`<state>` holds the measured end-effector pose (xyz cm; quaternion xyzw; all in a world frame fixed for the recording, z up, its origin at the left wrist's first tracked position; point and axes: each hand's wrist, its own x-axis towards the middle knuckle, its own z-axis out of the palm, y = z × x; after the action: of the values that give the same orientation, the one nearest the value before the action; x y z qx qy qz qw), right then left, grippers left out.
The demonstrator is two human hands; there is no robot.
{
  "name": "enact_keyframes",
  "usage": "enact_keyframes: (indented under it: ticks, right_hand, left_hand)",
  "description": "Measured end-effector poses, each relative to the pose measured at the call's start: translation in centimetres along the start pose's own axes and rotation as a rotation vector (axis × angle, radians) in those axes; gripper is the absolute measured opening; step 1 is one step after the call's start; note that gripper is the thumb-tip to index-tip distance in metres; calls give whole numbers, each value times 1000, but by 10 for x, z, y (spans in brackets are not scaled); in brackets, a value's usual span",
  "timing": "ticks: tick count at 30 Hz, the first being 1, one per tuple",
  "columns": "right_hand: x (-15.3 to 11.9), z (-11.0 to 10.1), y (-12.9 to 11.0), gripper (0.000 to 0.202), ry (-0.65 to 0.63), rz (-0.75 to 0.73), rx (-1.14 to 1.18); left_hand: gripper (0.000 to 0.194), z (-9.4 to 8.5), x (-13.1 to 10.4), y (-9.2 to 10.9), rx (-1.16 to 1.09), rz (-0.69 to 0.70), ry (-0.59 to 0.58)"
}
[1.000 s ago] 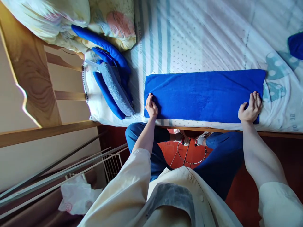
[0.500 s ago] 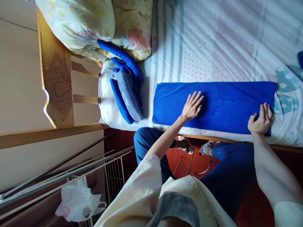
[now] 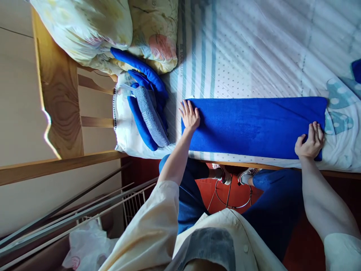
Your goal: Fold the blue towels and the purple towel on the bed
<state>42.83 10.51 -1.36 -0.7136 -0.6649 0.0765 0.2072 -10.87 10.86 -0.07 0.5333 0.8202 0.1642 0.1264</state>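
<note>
A long blue towel (image 3: 251,128) lies spread flat along the near edge of the bed. My left hand (image 3: 190,116) rests palm down on its left end, fingers stretched out and reaching the edge. On the right end lies my right hand (image 3: 310,140), pressed flat with the thumb apart from the fingers. Left of the towel are several folded or rolled blue cloths (image 3: 141,124), with a grey-blue towel (image 3: 150,116) bearing light lettering on top of them.
Pillows or bedding with a floral print (image 3: 158,41) are heaped at the wooden headboard (image 3: 60,90). A patterned sheet (image 3: 254,49) covers the bed. Another blue cloth (image 3: 357,70) shows at the right edge. Metal rails (image 3: 84,210) and a white plastic bag (image 3: 87,244) stand at lower left.
My left hand has slid left across the blue towel, from its middle to its left end. My right hand stays at the right end. The view has shifted slightly.
</note>
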Motion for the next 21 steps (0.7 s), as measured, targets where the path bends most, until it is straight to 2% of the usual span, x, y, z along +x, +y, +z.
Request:
enact_keyframes:
  ticks: [1, 5, 8, 10, 14, 21]
  right_hand:
    - [0, -1, -1, 64, -2, -1, -3]
    - [0, -5, -5, 62, -24, -20, -4]
    - [-2, -5, -2, 62, -39, -31, -27]
    - [-2, -4, 1, 62, -44, -36, -57]
    - [-3, -4, 5, 62, -72, -52, -113]
    - [-2, -10, 3, 62, -86, -53, -185]
  left_hand:
    - [67, 8, -15, 15, -17, 46, -1]
    - [61, 42, -95, 69, -123, 360, -158]
    - [59, 58, -134, 83, -151, 392, -154]
    - [60, 62, -140, 82, -149, 374, -139]
    - [60, 64, -133, 79, -115, 346, -133]
    - [61, 65, -133, 87, -160, 322, -132]
